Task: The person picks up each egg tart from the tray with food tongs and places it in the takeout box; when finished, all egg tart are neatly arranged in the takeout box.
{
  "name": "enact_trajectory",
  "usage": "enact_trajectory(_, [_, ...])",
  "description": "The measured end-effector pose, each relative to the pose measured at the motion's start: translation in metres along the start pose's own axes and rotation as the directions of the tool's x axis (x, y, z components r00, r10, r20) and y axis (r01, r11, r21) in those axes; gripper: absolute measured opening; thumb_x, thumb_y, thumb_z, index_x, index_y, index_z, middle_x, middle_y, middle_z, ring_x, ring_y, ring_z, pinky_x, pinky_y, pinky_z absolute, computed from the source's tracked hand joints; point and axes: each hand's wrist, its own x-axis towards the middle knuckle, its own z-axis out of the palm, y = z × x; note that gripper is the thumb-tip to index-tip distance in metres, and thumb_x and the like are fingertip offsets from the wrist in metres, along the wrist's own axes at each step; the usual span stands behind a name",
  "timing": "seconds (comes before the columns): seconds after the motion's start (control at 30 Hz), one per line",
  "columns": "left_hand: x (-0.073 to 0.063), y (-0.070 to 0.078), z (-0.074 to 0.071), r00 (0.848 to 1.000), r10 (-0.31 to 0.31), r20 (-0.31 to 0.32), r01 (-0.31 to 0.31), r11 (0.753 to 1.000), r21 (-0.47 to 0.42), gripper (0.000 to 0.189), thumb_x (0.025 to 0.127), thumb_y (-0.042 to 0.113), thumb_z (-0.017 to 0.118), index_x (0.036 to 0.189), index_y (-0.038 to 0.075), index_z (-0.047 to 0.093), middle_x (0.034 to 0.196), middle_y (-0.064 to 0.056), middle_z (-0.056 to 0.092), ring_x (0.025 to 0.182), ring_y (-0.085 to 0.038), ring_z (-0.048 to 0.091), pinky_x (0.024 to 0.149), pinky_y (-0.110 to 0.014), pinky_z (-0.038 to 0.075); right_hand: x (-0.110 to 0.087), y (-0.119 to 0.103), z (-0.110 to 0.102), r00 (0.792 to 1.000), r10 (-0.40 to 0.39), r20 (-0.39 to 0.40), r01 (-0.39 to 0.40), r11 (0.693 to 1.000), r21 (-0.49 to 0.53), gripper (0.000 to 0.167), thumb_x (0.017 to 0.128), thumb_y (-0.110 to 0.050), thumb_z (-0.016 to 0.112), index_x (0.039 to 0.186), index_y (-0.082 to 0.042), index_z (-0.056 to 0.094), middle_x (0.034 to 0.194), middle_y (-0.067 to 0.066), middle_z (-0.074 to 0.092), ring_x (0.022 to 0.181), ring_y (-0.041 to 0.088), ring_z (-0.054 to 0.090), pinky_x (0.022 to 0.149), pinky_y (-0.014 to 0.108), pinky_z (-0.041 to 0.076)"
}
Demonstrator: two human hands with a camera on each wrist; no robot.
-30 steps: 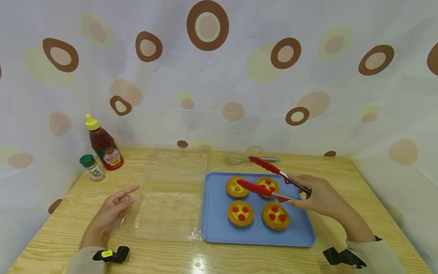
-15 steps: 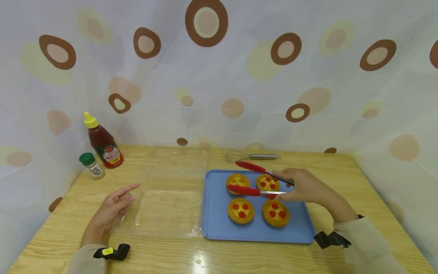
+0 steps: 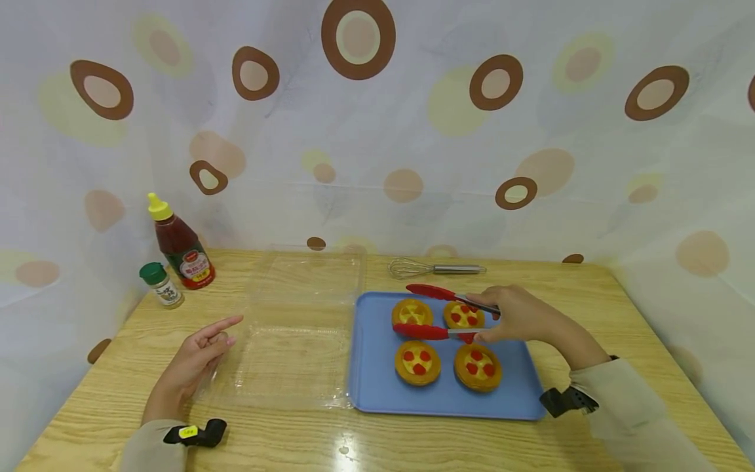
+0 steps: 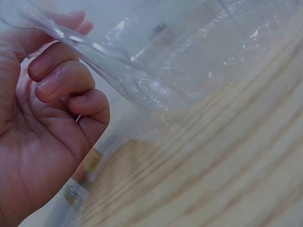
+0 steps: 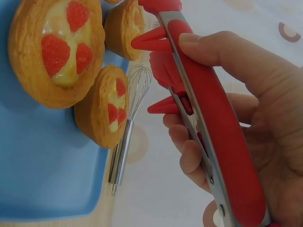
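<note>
My right hand grips a pair of red-tipped metal tongs, its arms spread apart. In the head view one tip is above the far side of the back left tart and the other overlaps its near edge; contact cannot be told. That tart has yellow topping; the other tarts, such as the front left tart, carry red berries. All lie on a blue tray. My left hand holds the left edge of an opened clear plastic container, fingers curled at its wall in the left wrist view.
A whisk lies behind the tray. At the back left stand a sauce bottle with a yellow cap and a green-capped seasoning jar. A patterned cloth hangs behind the wooden table.
The right hand has moved left with the tongs, bringing the tips from over the middle of the tray to the back left tart. My left hand has stayed on the container.
</note>
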Motion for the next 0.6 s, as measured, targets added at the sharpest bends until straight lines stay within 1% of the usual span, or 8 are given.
enact_trajectory(0.17, [0.0003, 0.0009, 0.0002, 1.0, -0.011, -0.017, 0.011, 1.0, 0.01, 0.041, 0.098, 0.001, 0.046, 0.122, 0.03, 0.061, 0.065, 0.001, 0.029, 0.055, -0.019, 0.02, 0.052, -0.034, 0.017, 0.0049, 0.0019, 0.0003, 1.0, 0.0, 0.024, -0.001, 1.0, 0.005, 0.071, 0.075, -0.031, 0.078, 0.129, 0.008, 0.053, 0.102, 0.014, 0.063, 0.061, 0.009, 0.042, 0.054, 0.025, 0.037])
enact_trajectory(0.33, [0.0009, -0.0002, 0.0013, 1.0, -0.004, -0.02, 0.004, 1.0, 0.002, 0.041, 0.097, -0.001, 0.046, 0.122, 0.028, 0.062, 0.064, 0.001, 0.03, 0.054, -0.019, 0.02, 0.05, -0.034, 0.017, 0.007, 0.0028, 0.0012, 0.999, 0.007, 0.047, -0.008, 1.0, 0.018, 0.07, 0.075, -0.03, 0.078, 0.129, 0.007, 0.053, 0.104, 0.015, 0.063, 0.058, 0.008, 0.04, 0.052, 0.025, 0.036])
enact_trajectory(0.43, [0.0006, -0.0008, 0.0017, 1.0, 0.004, -0.02, -0.004, 1.0, 0.0, 0.042, 0.097, -0.002, 0.046, 0.122, 0.028, 0.062, 0.064, 0.001, 0.029, 0.054, -0.018, 0.02, 0.049, -0.034, 0.017, 0.0072, 0.002, 0.001, 0.998, 0.012, 0.054, -0.014, 1.0, 0.023, 0.07, 0.075, -0.029, 0.078, 0.129, 0.008, 0.053, 0.106, 0.017, 0.063, 0.058, 0.009, 0.039, 0.053, 0.025, 0.036])
enact_trajectory(0.57, [0.0002, -0.0006, 0.0014, 1.0, 0.004, -0.018, -0.004, 1.0, 0.009, 0.042, 0.097, -0.001, 0.046, 0.123, 0.028, 0.062, 0.065, 0.003, 0.032, 0.054, -0.018, 0.02, 0.049, -0.034, 0.016, 0.0071, 0.0009, 0.0011, 0.998, 0.021, 0.06, -0.022, 0.999, 0.026, 0.069, 0.075, -0.029, 0.077, 0.128, 0.008, 0.054, 0.112, 0.021, 0.062, 0.062, 0.009, 0.042, 0.056, 0.025, 0.038])
enact_trajectory(0.6, [0.0002, -0.0004, 0.0013, 1.0, 0.003, -0.019, -0.002, 1.0, 0.011, 0.041, 0.097, -0.001, 0.046, 0.123, 0.028, 0.061, 0.065, 0.004, 0.033, 0.054, -0.018, 0.02, 0.049, -0.034, 0.016, 0.0068, 0.0008, 0.0013, 0.998, 0.027, 0.063, -0.029, 0.999, 0.032, 0.068, 0.076, -0.028, 0.077, 0.128, 0.008, 0.054, 0.108, 0.019, 0.063, 0.062, 0.009, 0.042, 0.055, 0.025, 0.037])
